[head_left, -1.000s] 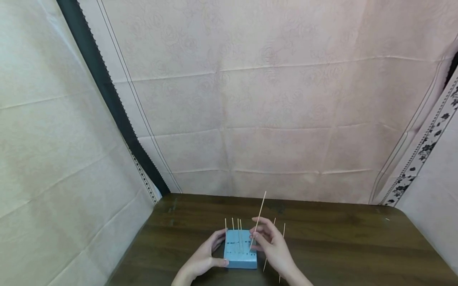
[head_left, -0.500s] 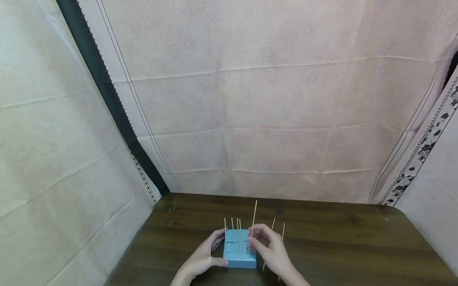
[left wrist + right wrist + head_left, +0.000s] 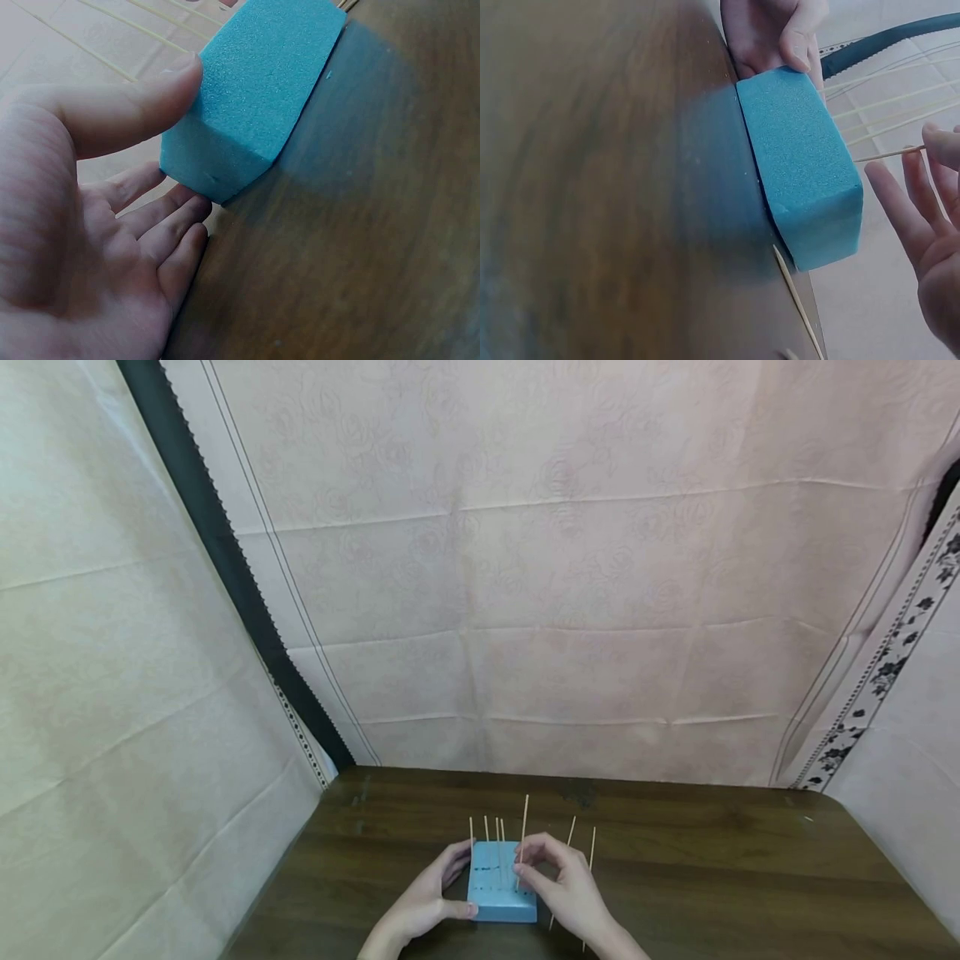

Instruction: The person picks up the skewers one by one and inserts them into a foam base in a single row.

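Note:
A blue foam block (image 3: 504, 913) lies on the table, with several thin wooden skewers (image 3: 471, 828) standing up from its top and rows of small dark holes. My left hand (image 3: 420, 902) holds the block's left end; in the left wrist view the thumb presses the near corner of the foam (image 3: 262, 82) and the fingers lie along its end. Between thumb and fingertips my right hand (image 3: 573, 889) pinches another skewer (image 3: 524, 818) nearly upright over the right part of the block. In the right wrist view its lower end meets the top edge of the foam (image 3: 802, 142).
Two loose skewers (image 3: 593, 843) lie on the dark wooden table (image 3: 705, 877) right of the block, partly behind my right hand. Pale patterned cloth (image 3: 585, 610) hangs behind the table's far edge and along both sides.
My right hand has moved left and brought the skewer from a slant to nearly upright; its top now sits lower. My left hand and the block have hardly moved.

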Demonstrator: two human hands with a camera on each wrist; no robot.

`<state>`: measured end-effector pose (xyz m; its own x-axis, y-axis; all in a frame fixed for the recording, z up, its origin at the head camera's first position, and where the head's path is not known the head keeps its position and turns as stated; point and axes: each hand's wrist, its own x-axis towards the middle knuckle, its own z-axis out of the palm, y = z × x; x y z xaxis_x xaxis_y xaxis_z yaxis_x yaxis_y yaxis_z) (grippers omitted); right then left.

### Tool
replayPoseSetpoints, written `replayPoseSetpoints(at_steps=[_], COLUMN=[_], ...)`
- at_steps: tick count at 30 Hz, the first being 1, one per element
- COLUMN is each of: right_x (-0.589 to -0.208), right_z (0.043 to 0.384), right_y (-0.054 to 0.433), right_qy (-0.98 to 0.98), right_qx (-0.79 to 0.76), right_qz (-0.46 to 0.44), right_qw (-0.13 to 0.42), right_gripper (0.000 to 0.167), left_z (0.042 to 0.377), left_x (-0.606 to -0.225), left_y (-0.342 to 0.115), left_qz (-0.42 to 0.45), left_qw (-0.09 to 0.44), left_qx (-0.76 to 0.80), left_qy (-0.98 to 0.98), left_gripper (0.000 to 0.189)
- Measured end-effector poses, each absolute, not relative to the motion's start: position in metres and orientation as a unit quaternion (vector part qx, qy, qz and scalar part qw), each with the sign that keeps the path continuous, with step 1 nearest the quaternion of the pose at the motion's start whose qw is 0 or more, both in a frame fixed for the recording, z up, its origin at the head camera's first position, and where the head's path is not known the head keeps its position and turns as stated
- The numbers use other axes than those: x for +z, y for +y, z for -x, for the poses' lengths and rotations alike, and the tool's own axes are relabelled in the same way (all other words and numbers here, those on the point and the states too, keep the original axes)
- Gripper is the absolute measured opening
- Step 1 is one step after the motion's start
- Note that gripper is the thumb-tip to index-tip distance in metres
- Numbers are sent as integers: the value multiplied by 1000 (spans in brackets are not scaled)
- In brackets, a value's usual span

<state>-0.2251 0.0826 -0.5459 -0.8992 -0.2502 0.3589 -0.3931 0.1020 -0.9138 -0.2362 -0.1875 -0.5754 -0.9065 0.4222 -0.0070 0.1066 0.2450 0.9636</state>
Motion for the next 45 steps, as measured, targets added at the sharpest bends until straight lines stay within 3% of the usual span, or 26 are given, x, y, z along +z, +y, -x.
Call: replayPoseSetpoints(at_steps=[45], right_x=[-549], right_z=[229], right_y=[87], right_qy=[-798], right_qx=[531], right_qz=[-278], right_qw=[59], right_gripper=[22], left_z=[235], left_x=[-575], left_y=[-186], left_qz=[-190], left_qw=[122], left_qx=[593], left_qy=[773], left_gripper=[93])
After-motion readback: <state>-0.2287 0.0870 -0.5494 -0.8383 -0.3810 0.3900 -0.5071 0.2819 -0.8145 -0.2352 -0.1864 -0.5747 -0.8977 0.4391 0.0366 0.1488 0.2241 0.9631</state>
